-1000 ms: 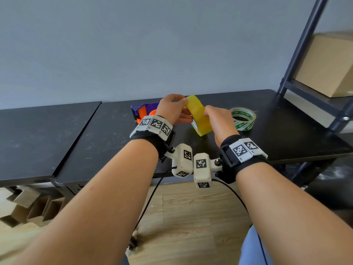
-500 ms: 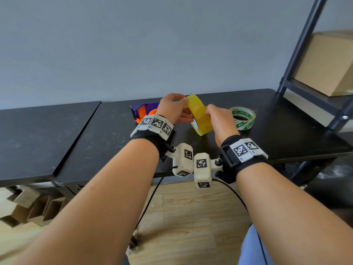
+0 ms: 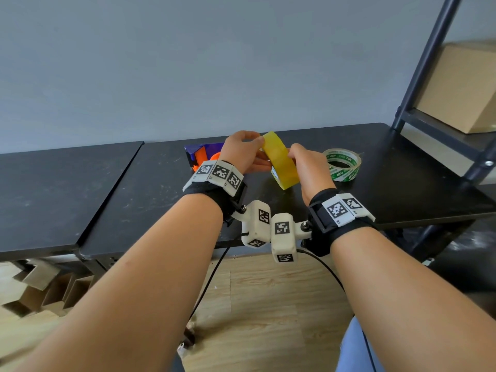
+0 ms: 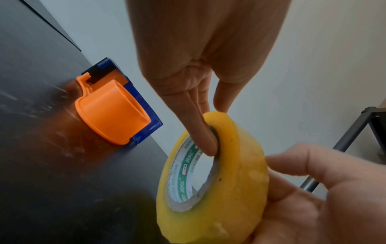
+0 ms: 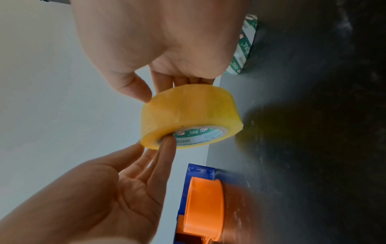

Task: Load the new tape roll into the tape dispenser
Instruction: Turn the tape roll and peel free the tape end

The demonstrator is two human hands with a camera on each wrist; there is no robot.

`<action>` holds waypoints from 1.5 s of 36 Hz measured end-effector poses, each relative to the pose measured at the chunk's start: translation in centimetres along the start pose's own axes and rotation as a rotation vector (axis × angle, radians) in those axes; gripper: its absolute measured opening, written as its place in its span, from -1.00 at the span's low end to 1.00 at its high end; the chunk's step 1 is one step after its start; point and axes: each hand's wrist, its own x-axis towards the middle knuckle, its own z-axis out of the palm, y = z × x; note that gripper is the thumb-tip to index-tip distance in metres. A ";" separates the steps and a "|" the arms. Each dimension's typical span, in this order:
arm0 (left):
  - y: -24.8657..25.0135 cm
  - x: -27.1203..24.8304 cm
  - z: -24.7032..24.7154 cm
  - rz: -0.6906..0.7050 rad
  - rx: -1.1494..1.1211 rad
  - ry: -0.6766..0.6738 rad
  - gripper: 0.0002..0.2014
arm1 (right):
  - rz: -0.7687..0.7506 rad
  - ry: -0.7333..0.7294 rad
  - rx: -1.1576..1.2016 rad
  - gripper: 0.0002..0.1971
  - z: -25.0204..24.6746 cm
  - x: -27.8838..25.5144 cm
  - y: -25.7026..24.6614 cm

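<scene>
Both hands hold the yellow tape roll (image 3: 280,159) up above the black table (image 3: 150,189), just right of the blue-and-orange tape dispenser (image 4: 117,109). The left hand (image 3: 241,154) pinches its rim, fingers (image 4: 200,132) hooked into the core and thumb on the outer face; the right hand (image 3: 308,167) grips the far side. They seem to be hunting for the tape's free end, so turning the roll slowly would help. A nearly spent green-printed roll (image 3: 342,165) lies flat nearby.
</scene>
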 end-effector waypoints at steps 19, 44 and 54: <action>0.3 0.2 0.4 -0.002 -0.002 -0.001 -0.68 | 0.017 0.006 -0.025 -0.88 -0.2 0.6 0.0; -0.4 0.7 0.2 -0.007 -0.035 0.007 -0.68 | -0.107 -0.123 -0.170 -0.52 -0.5 1.0 0.5; -1.5 1.1 -1.2 -0.019 -0.065 0.096 -0.73 | -0.200 -0.192 -0.312 -0.62 -0.8 0.5 2.3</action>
